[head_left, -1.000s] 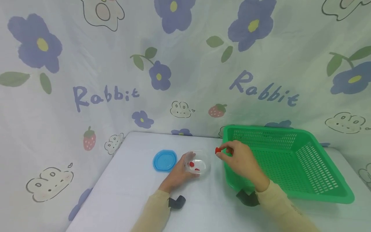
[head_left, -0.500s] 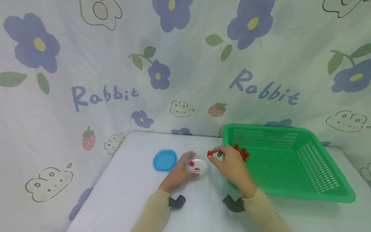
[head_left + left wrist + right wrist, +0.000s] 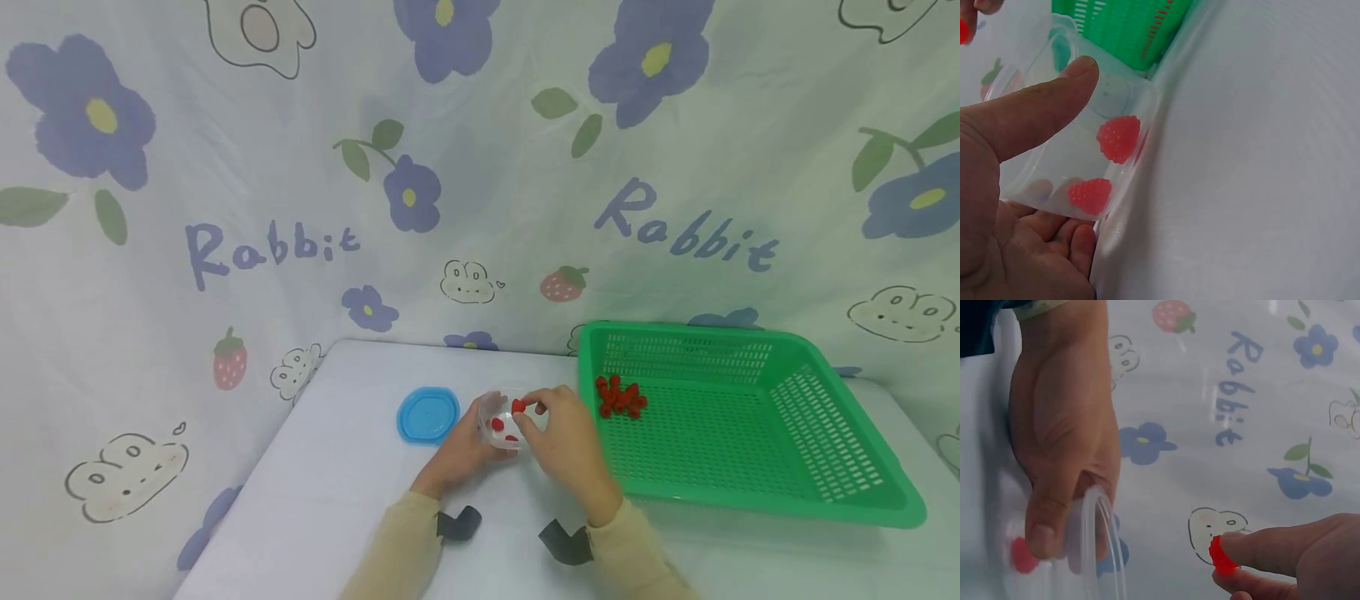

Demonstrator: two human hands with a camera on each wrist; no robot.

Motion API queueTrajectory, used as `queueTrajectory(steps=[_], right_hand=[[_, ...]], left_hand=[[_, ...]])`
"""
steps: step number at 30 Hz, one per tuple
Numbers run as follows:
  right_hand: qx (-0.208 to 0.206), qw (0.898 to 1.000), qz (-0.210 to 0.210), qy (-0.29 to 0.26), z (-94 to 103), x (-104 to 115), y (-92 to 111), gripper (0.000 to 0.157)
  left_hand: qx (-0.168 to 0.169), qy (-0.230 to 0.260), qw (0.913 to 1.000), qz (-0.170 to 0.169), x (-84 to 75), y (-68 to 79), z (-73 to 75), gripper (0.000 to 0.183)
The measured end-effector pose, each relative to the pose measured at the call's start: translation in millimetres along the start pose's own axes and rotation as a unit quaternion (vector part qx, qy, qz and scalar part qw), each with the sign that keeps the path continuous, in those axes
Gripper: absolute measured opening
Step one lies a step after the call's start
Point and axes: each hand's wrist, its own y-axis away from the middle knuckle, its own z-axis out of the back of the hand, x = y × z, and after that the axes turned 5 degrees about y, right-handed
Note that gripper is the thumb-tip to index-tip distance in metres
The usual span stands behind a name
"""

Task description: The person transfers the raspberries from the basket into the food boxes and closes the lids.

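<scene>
A clear plastic container (image 3: 491, 407) stands on the white table, and my left hand (image 3: 467, 442) grips its left side, thumb on the near wall. Two red raspberries (image 3: 1119, 139) show through its wall in the left wrist view. Between thumb and fingertip my right hand (image 3: 567, 442) pinches another raspberry (image 3: 518, 406), held over the container in the head view. In the right wrist view this pinched raspberry (image 3: 1222, 556) is apart from the container's rim (image 3: 1105, 531).
A green basket (image 3: 750, 500) stands at the right with a cluster of several raspberries (image 3: 621, 398) in its far left corner. The blue lid (image 3: 428, 415) lies left of the container. Behind the table hangs a patterned cloth (image 3: 480, 167).
My right hand has moved left from the basket's edge to the container, carrying the pinched raspberry. The basket's raspberries have come into view. My left hand and the container have stayed put.
</scene>
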Motion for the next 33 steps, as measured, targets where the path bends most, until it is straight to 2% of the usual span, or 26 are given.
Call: queueTrajectory(steps=[9, 19, 27, 33], right_hand=[[0.004, 1.0, -0.008, -0.003, -19.2, 5.4, 4.9, 0.019], [0.018, 0.999, -0.043, 0.001, -38.0, -1.9, 5.0, 0.022], [-0.011, 1.0, -0.019, 0.022, -46.6, -14.3, 0.9, 0.02], [0.001, 0.999, -0.01, 0.03, -47.4, -18.9, -0.9, 0.021]], left_hand=[[0.006, -0.008, 0.9999, -0.013, -0.8, 0.2, -0.5, 0.089], [0.003, -0.017, 0.9996, -0.022, 0.4, -0.5, -1.6, 0.085], [0.004, -0.011, 0.9996, -0.026, -0.8, 0.2, 0.2, 0.089], [0.003, -0.014, 0.9998, -0.016, 0.1, -0.1, -0.5, 0.089]])
